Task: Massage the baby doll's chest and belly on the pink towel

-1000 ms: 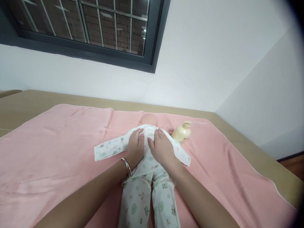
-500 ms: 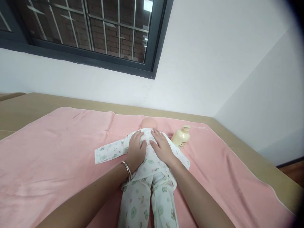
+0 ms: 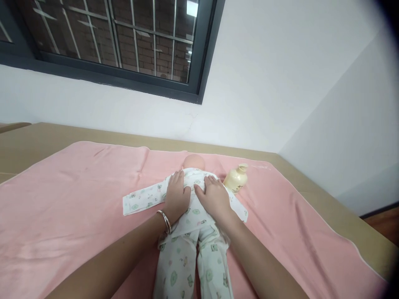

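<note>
A baby doll [image 3: 193, 161] lies stretched out on a pink blanket [image 3: 93, 178], its bald head at the far end. It wears a white printed top [image 3: 195, 207] with long sleeves and matching trousers [image 3: 176, 265]. Flat on the left side of the top rests my left hand [image 3: 177, 195], fingers pointing toward the head, a silver bangle at the wrist. My right hand [image 3: 215, 198] lies on the right side of the top, its thumb stretched toward the middle. Neither hand grips anything. The doll's face does not show.
A cream pump bottle [image 3: 236, 178] stands on the blanket by the doll's right-hand sleeve. Under the blanket is a tan surface [image 3: 62, 131], bordered by a white wall [image 3: 249, 83] with a dark-framed window [image 3: 199, 70].
My right hand has slid outward to the right across the top, widening the gap between the hands. My left hand has shifted slightly. The whole view has moved a little.
</note>
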### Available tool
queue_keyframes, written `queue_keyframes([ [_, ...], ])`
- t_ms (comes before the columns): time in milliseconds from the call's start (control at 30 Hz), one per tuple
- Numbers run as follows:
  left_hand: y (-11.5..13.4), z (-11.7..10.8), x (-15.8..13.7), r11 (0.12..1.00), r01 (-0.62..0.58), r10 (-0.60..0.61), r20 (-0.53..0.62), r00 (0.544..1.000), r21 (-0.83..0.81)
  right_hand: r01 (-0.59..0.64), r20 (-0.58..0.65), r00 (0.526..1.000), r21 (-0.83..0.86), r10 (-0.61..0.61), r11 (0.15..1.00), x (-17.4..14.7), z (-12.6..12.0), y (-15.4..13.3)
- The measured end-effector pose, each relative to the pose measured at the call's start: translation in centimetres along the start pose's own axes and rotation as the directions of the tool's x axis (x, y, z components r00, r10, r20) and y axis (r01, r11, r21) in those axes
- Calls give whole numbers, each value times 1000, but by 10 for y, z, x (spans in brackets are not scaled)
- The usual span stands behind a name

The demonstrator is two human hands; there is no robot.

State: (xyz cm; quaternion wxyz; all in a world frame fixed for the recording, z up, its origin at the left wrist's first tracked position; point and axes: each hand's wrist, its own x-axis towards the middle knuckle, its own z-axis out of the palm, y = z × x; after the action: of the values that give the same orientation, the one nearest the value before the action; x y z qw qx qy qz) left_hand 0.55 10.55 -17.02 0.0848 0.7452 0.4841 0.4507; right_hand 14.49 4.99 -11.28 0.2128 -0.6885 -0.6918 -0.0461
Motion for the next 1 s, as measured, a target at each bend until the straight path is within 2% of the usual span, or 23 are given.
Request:
queue_keyframes([
  [133,-2,-5,5,995,-77,74,51,996,63,3,46,999,116,-8,993,7,11,12],
  [267,-1,-12,8,987,-125,114,106,988,99,75,91,992,123,-86,990,11,14,17],
  [400,2,-15,11,971,-204,191,107,976,127,118,74,990,37,-121,992,6,12,8],
  [567,18,-23,8,919,-324,295,152,943,226,78,-20,996,-128,-81,989,-8,3,-13],
  [700,28,-28,4,910,-299,270,134,953,289,10,-15,1000,-101,-12,995,-9,-2,-15],
  [800,23,-25,5,915,-255,227,125,966,311,-38,30,999,-11,38,999,-2,1,-6],
  [1000,7,-17,10,920,-276,241,155,958,279,24,134,990,147,-44,989,11,14,13],
])
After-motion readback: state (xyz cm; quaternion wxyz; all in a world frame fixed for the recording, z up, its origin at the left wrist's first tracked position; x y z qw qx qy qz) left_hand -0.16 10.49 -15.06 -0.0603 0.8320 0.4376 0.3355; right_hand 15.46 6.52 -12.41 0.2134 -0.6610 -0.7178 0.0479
